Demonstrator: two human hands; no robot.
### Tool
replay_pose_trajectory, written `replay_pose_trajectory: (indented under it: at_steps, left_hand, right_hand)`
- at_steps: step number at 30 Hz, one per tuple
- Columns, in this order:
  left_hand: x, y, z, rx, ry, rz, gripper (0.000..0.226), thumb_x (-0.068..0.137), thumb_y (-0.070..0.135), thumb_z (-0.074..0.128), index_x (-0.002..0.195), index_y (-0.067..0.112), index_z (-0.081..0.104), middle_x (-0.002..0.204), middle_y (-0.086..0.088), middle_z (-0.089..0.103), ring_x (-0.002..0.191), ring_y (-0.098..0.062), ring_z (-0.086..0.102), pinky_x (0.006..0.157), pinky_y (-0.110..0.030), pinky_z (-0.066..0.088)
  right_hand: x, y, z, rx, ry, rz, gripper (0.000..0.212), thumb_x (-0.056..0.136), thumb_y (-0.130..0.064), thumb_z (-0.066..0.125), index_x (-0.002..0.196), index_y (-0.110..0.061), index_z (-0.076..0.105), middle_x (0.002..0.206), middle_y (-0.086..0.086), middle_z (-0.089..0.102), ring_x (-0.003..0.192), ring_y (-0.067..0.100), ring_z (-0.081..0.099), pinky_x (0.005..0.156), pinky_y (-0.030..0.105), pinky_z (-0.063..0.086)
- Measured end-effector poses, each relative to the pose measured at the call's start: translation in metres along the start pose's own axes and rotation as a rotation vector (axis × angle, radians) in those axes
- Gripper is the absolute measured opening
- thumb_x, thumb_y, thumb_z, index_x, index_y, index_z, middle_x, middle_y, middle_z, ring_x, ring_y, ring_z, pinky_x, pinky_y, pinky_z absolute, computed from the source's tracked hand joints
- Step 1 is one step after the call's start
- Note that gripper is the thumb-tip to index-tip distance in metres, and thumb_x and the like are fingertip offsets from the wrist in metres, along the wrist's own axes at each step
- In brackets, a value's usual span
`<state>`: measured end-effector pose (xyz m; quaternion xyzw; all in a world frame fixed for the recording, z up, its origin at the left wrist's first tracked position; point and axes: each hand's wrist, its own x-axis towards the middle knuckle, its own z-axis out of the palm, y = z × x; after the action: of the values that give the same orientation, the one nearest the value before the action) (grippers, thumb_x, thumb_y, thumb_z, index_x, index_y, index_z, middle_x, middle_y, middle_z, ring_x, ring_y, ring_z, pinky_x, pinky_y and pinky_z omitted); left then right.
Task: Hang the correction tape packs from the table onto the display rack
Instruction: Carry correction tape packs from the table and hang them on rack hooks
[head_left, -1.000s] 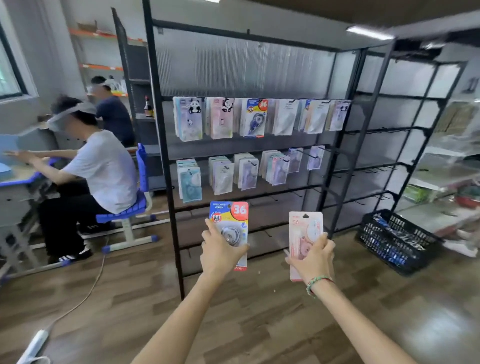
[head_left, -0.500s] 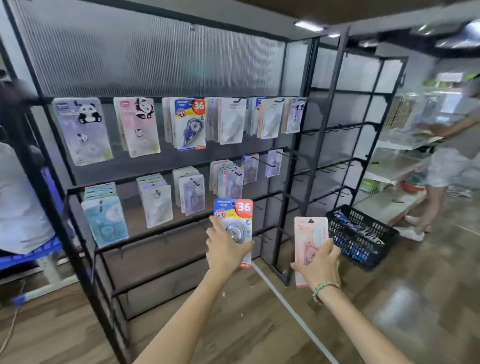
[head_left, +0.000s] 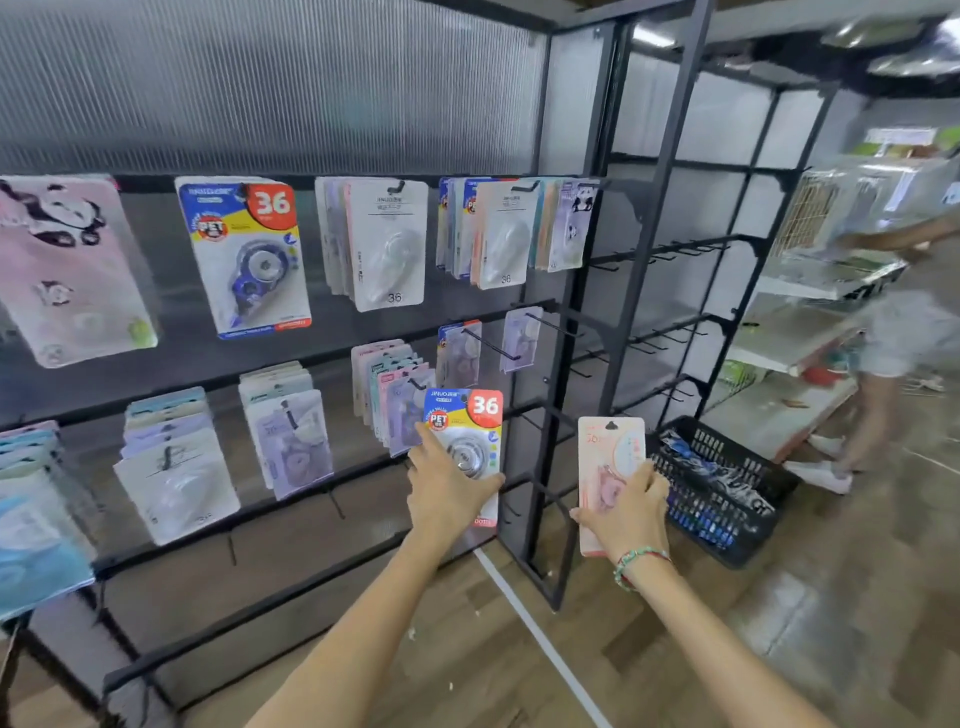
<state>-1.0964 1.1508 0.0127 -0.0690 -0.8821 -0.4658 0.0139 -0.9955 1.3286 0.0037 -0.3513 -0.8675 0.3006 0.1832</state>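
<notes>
Wood floor (head_left: 519, 675) under you, with a white line running across it, and the black display rack (head_left: 566, 332) fills most of the view, backed by ribbed panels. Your left hand (head_left: 447, 491) grips a blue and yellow pack (head_left: 470, 421) with a red 36 on it, held up right in front of the middle row. Your right hand (head_left: 626, 512) grips a pink pack (head_left: 608, 452), off to the right near the rack's upright post. Top and middle rows are already crowded with hanging packs (head_left: 387, 244), and bare hooks (head_left: 543, 325) stick out at the right end. Far right there's a black basket (head_left: 727, 499) on the floor, white shelves (head_left: 789, 343) beyond it, and another person (head_left: 893, 338) standing there, blurred.
</notes>
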Motion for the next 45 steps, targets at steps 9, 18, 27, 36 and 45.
replay_pose_trajectory:
  at_steps: [9, 18, 27, 36, 45]
  left_hand:
    - [0.084, 0.038, 0.099, 0.029, 0.120, -0.126, 0.130, 0.066, 0.043, 0.085, 0.152, 0.011, -0.006, 0.134, -0.014, 0.034, 0.125, -0.034, 0.043, 0.096, -0.047, 0.046]
    - [0.127, 0.081, 0.166, 0.104, 0.224, -0.275, 0.126, 0.069, 0.043, 0.082, 0.152, 0.012, -0.007, 0.134, -0.012, 0.033, 0.123, -0.032, 0.042, 0.093, -0.046, 0.047]
    - [0.146, 0.089, 0.186, 0.179, 0.252, -0.379, 0.127, 0.071, 0.044, 0.081, 0.151, 0.009, -0.010, 0.138, -0.013, 0.030, 0.126, -0.032, 0.038, 0.096, -0.046, 0.043]
    - [0.164, 0.084, 0.196, 0.137, 0.311, -0.413, 0.134, 0.067, 0.040, 0.086, 0.151, 0.011, -0.014, 0.133, -0.013, 0.031, 0.125, -0.031, 0.041, 0.098, -0.049, 0.047]
    - [0.204, 0.064, 0.196, 0.056, 0.342, -0.411, 0.128, 0.064, 0.032, 0.089, 0.151, 0.013, -0.004, 0.132, -0.012, 0.032, 0.124, -0.028, 0.043, 0.099, -0.048, 0.048]
  right_hand:
    - [0.170, 0.018, 0.015, -0.009, -0.107, -0.156, 0.120, 0.069, -0.029, 0.084, 0.149, 0.002, 0.000, 0.143, 0.018, 0.019, 0.130, 0.035, 0.030, 0.105, 0.037, 0.031]
    - [0.289, 0.014, 0.022, 0.014, -0.270, -0.304, 0.118, 0.069, -0.025, 0.084, 0.149, 0.000, 0.001, 0.144, 0.017, 0.018, 0.131, 0.036, 0.027, 0.105, 0.040, 0.033]
    - [0.328, 0.006, 0.037, -0.010, -0.353, -0.363, 0.118, 0.067, -0.030, 0.086, 0.148, -0.004, 0.004, 0.144, 0.016, 0.020, 0.130, 0.034, 0.032, 0.100, 0.041, 0.039]
    - [0.346, 0.005, 0.046, -0.081, -0.435, -0.425, 0.116, 0.072, -0.035, 0.082, 0.149, -0.007, 0.000, 0.145, 0.013, 0.018, 0.130, 0.030, 0.033, 0.100, 0.037, 0.041]
    - [0.365, -0.015, 0.080, -0.008, -0.473, -0.378, 0.127, 0.069, -0.029, 0.084, 0.150, -0.008, -0.011, 0.143, 0.015, 0.024, 0.129, 0.032, 0.035, 0.100, 0.041, 0.040]
